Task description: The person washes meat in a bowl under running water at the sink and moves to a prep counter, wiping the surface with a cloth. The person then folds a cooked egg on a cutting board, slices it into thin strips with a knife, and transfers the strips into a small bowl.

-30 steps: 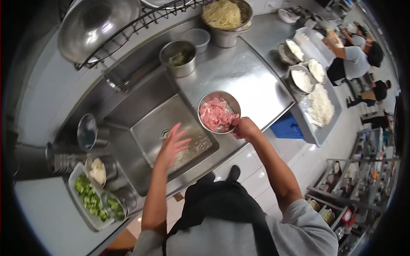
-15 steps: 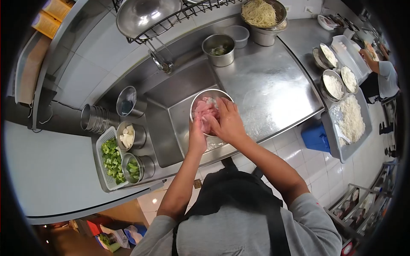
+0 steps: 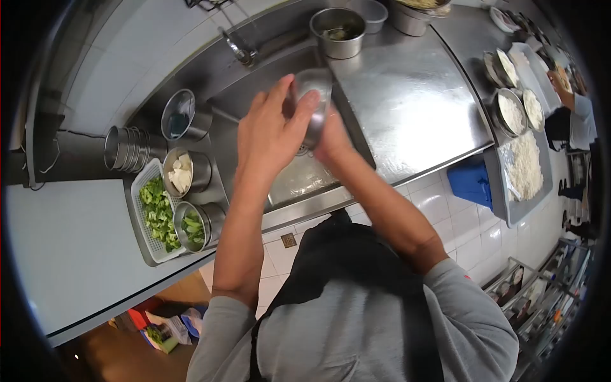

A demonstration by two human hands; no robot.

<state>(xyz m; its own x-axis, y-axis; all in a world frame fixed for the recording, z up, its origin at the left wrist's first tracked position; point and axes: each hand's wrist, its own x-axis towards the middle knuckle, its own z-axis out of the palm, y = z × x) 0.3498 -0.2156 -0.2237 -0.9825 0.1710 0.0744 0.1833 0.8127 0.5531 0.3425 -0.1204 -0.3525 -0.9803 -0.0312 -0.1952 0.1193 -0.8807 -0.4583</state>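
A round metal bowl point(image 3: 316, 86) is tipped on its side above the sink point(image 3: 238, 137), slightly blurred by motion. My right hand point(image 3: 334, 137) grips its lower right side, with the fingers mostly hidden behind it. Against the bowl's left side is my left hand point(image 3: 270, 130), its thumb over the metal and its fingers stretched along the opening. The pink raw meat is hidden from view now. Beyond the bowl, a metal pot point(image 3: 338, 35) with something green in it stands at the sink's back right corner.
Left of the sink are a basket of chopped greens point(image 3: 156, 213), metal pots with pale chunks point(image 3: 180, 173) and green pieces point(image 3: 193, 227), and stacked metal cups point(image 3: 127, 149). A tap point(image 3: 238, 48) overhangs the sink. Rightward are a tray of white food point(image 3: 525, 169) and another person's hand point(image 3: 560, 79).
The bowl has risen and tipped from upright onto its side, taking the meat out of sight. My left hand moved up to its left side. The view shifted too.
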